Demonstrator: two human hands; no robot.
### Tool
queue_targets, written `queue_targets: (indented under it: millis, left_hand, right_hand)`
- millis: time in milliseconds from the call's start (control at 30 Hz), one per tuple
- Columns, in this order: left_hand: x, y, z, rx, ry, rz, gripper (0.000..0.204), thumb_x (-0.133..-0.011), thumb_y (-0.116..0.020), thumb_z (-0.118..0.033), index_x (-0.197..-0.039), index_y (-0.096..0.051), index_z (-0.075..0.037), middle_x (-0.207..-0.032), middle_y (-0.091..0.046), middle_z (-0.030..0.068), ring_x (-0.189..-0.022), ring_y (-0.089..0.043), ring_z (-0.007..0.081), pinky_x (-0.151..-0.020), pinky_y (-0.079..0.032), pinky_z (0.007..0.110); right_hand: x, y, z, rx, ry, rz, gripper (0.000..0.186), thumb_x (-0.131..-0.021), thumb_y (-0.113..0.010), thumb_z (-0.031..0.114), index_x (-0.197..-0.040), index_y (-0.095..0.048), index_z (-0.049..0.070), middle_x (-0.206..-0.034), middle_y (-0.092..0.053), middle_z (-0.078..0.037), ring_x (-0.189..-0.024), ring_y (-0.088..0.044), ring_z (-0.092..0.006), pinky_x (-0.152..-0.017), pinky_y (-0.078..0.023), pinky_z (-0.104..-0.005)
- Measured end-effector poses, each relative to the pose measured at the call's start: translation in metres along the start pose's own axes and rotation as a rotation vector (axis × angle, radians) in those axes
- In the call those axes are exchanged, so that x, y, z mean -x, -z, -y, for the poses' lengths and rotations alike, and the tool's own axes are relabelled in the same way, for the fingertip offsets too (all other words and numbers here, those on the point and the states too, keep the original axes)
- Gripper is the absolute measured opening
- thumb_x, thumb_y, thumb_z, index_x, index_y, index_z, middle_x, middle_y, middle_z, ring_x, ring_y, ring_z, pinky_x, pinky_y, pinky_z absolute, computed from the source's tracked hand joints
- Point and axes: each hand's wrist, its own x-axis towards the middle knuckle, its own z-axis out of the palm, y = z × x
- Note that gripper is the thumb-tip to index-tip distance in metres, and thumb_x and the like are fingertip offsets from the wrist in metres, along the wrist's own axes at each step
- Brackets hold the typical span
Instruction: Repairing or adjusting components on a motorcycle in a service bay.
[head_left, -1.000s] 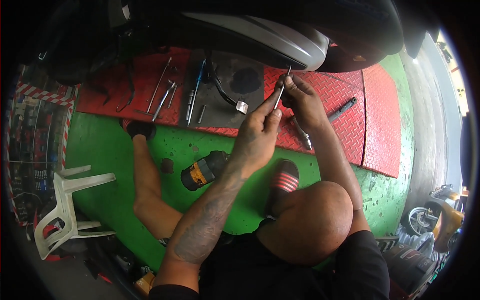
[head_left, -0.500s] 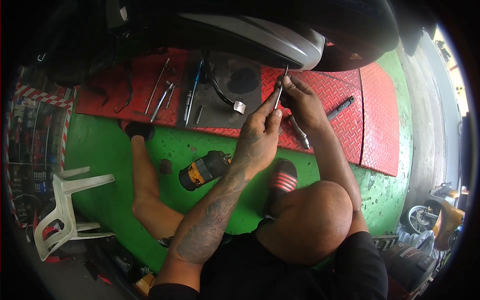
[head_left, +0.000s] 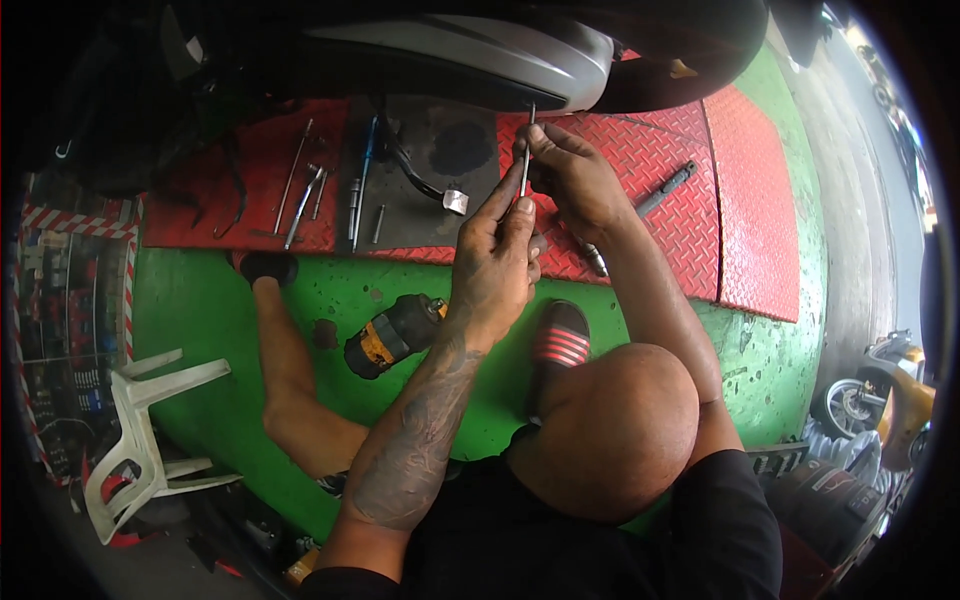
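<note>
My left hand (head_left: 492, 275) is closed around the lower end of a thin metal rod (head_left: 526, 172), perhaps a screwdriver shaft; any handle is hidden in the palm. Its index finger stretches along the rod. Higher up, my right hand (head_left: 582, 190) pinches the rod between thumb and fingers. The rod points away from me, and its far tip meets the dark lower edge below a silver-grey panel (head_left: 560, 62) on a motorbike. Whether the tip sits in a fastener cannot be seen.
On the red ramp (head_left: 755, 200) and a dark mat lie a ratchet (head_left: 305, 208), several rods, a small socket (head_left: 378, 224), a pedal-like lever (head_left: 455, 202) and a dark-handled tool (head_left: 668, 188). A yellow-black impact wrench (head_left: 395, 335) rests on the green floor. White chair (head_left: 130, 440) at left.
The whole scene has shifted left and slightly up in the picture as my head view moved. Both hands keep their hold on the rod, its tip still at the panel's lower edge.
</note>
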Motion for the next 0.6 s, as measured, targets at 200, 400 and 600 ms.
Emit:
queue_targets:
  millis: [200,400,600]
  left_hand:
    - [0.0049,0.0043,-0.0033,-0.002,0.052,-0.041,0.046,-0.109,-0.051,-0.026,-0.154,-0.045,-0.025,-0.069,-0.037,-0.0081,-0.057,-0.037,0.0004,-0.045,-0.03,0.016]
    - [0.0015,0.0035,0.0007,-0.047,0.02,-0.074,0.046,-0.108,-0.051,-0.028,-0.153,-0.045,-0.029,-0.069,-0.04,-0.0073,-0.049,-0.032,0.0004,-0.039,-0.026,0.016]
    - [0.0002,-0.0024,0.0016,0.003,0.015,-0.056,0.046,-0.108,-0.051,-0.027,-0.153,-0.044,-0.031,-0.069,-0.04,-0.0072,-0.048,-0.032,0.0,-0.039,-0.026,0.016]
  right_hand:
    - [-0.0024,0.0011,-0.0002,0.055,0.045,0.065,0.025,-0.105,-0.059,0.031,-0.111,-0.067,0.008,-0.096,-0.065,0.005,-0.083,-0.052,-0.0063,-0.08,-0.042,-0.0248]
    - [0.0005,-0.0006,-0.0001,0.224,0.066,-0.02,0.026,-0.105,-0.058,0.03,-0.111,-0.067,0.007,-0.093,-0.063,0.005,-0.082,-0.049,-0.0065,-0.078,-0.041,-0.0255]
    - [0.0008,-0.0023,-0.0005,0.066,0.059,-0.023,0.026,-0.105,-0.059,0.031,-0.11,-0.067,0.006,-0.092,-0.062,0.005,-0.081,-0.047,-0.006,-0.077,-0.041,-0.0244]
